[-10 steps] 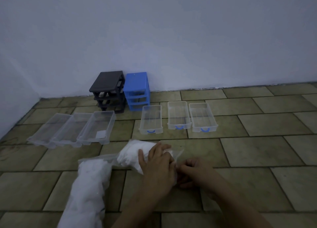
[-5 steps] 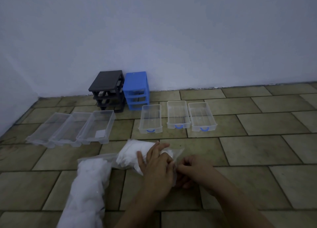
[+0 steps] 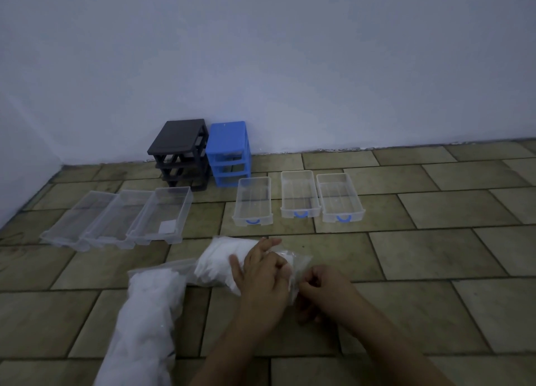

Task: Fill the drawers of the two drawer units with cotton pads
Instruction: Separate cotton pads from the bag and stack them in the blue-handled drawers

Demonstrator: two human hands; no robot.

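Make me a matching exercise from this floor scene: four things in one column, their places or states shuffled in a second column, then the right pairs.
Things
1. black drawer unit
2. blue drawer unit
3. blue-handled drawers
4. bag of cotton pads

Places or states
A. held by both hands
B. at the wall, left of its twin
C. in a row on the floor, right of the plain drawers
D. at the wall, right of its twin

Pairs: 1-B, 2-D, 3-C, 4-A

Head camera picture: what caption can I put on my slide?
Both hands, left and right, work a bag of cotton pads open before six empty drawers.
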